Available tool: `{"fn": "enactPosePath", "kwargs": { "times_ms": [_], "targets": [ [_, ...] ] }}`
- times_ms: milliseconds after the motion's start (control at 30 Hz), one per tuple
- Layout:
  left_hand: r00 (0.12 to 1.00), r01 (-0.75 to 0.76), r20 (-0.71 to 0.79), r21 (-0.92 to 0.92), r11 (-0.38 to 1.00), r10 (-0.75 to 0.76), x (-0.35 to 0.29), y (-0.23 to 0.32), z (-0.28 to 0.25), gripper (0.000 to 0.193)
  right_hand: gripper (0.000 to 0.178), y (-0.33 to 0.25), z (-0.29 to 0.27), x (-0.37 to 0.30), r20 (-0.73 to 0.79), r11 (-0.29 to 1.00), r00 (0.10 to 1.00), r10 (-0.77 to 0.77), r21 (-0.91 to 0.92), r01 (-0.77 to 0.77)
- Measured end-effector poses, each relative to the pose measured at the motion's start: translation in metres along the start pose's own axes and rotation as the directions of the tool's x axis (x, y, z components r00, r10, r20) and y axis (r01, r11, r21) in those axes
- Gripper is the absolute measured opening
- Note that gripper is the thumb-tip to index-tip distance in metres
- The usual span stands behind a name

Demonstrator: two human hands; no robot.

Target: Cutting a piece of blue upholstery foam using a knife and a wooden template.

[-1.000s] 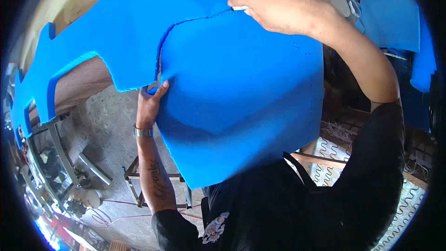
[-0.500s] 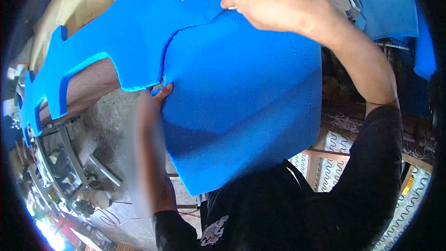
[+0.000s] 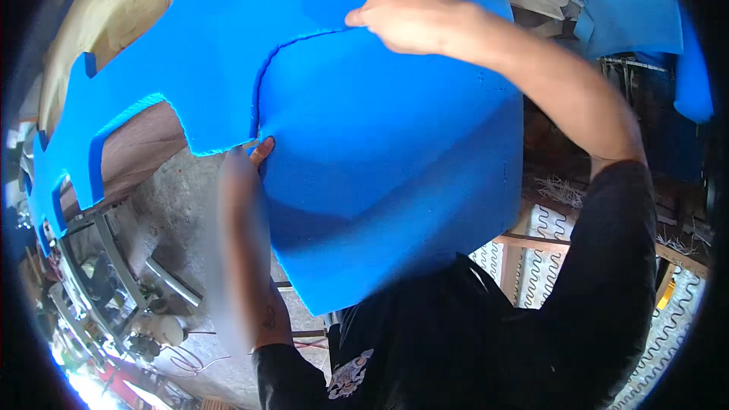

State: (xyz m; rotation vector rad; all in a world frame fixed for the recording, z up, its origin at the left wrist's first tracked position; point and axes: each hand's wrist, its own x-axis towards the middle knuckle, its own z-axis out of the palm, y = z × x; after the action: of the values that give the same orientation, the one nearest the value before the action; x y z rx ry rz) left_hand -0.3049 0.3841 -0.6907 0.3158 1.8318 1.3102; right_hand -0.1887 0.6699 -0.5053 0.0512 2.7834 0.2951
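A large sheet of blue foam (image 3: 387, 152) spreads in front of me, its left part shaped with notches and curved edges. A cut (image 3: 262, 83) rises from its inner corner and curves right to my right hand (image 3: 414, 15). That hand is closed at the far end of the cut, its fist resting on the foam; the thin knife blade seen earlier is now hidden by hand and foam. My left hand (image 3: 262, 153) grips the sheet's edge by the corner where the cut starts, thumb on top and fingers underneath. A dashed line (image 3: 493, 83) is marked on the right.
Under the foam's far side lies a pale surface (image 3: 140, 0). Metal frames (image 3: 121, 258) stand on the grey floor at left. A wooden frame with zigzag springs (image 3: 543, 247) is at lower right. Light blue material (image 3: 634, 11) hangs at the far right.
My right hand has moved slightly left and down to the end of the cut, and the blade no longer shows. The foam has shifted a little left. My left hand keeps its grip.
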Motion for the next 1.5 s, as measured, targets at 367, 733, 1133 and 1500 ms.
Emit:
{"fn": "enactPosePath", "kwargs": {
  "times_ms": [367,733,1133,1500],
  "targets": [
    [0.998,-0.051,-0.034,0.071,0.996,0.054,0.005,-0.006,0.001,0.057,0.039,-0.007,0.046,0.017,0.027,0.997,0.998,0.054,0.047,-0.055],
    [0.996,-0.058,-0.063,0.078,0.995,0.063,-0.009,-0.002,-0.007,0.051,0.033,-0.004,0.018,-0.017,-0.011,0.994,0.997,0.074,-0.085,-0.075],
    [0.997,-0.046,-0.061,0.11,0.993,0.053,-0.006,-0.005,-0.014,0.05,0.029,0.025,0.018,-0.034,0.086,0.989,0.986,0.143,-0.049,-0.139],
    [0.995,-0.052,-0.078,0.118,0.992,0.061,-0.003,-0.007,-0.014,0.048,0.031,0.023,0.047,-0.022,-0.047,0.996,0.995,0.085,0.012,-0.084]
  ]
}}
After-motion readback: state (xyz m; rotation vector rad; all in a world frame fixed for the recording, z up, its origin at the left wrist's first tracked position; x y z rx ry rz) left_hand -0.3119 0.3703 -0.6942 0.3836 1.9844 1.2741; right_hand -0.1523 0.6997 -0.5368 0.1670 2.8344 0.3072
